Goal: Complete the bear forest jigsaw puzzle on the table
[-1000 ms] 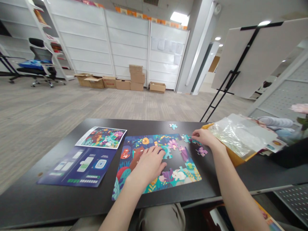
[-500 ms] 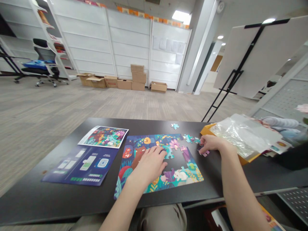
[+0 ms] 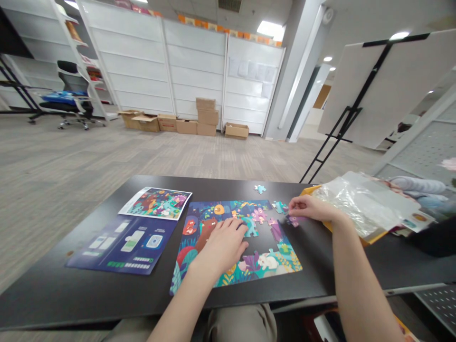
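Note:
A partly assembled jigsaw puzzle [image 3: 199,223] with colourful forest animals lies on the black table, a gap showing the tabletop right of its middle. My left hand [image 3: 228,240] rests flat on it, fingers stretched out beside the gap. Off the puzzle's right edge, my right hand [image 3: 309,208] is closed in a pinch at a purple puzzle piece [image 3: 294,221] low under its fingertips; the grip itself is partly hidden. A teal puzzle piece [image 3: 279,206] lies just left of those fingers. Farther back sits a single light-blue piece [image 3: 260,189].
Left of the puzzle lie a printed reference picture [image 3: 156,203] and a dark-blue sheet [image 3: 117,247]. A yellow box [image 3: 374,236] with clear plastic stands at the table's right. Beyond are an easel-like stand [image 3: 342,128], cardboard boxes [image 3: 206,116] and an office chair [image 3: 73,90].
My right hand has shifted slightly left and away from me, and the purple piece beneath it has moved the same way. My left hand stays on the puzzle. The view has tilted slightly.

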Tool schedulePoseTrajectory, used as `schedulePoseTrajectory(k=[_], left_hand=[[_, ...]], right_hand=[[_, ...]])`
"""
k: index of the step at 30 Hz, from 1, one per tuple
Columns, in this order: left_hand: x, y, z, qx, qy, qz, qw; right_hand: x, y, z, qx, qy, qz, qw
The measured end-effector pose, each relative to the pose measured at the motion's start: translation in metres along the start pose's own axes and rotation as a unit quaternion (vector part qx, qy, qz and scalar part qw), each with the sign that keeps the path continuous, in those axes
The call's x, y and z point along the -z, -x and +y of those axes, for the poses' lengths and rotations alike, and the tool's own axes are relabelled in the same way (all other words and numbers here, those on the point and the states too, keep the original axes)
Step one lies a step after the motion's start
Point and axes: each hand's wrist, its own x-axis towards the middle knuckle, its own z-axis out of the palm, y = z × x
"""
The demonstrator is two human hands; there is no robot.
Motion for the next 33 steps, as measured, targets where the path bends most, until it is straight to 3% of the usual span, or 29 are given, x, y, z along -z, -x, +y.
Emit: schedulePoseTrajectory(k=[8,12,27,33], left_hand=[[0.001,-0.001,0.001,0.001,-0.001,-0.002,1.000],[0.000,0.000,0.001,0.003,0.000,-0.003,1.000],[-0.005,-0.001,-0.001,0.003,0.001,-0.001,1.000],[-0.005,0.000,-0.002,0.001,-0.001,0.004,1.000]], right_hand=[[-0.025,-0.024,-0.010,0.014,-0.204,0.033,0.978],[-0.029,-0.026,-0.011,0.010,-0.249,-0.003,0.968],[-0.038,-0.046,0.009,-0.017,-0.121,-0.007,0.992],[-0.043,-0.049,0.012,0.014,-0.048,0.025,0.998]])
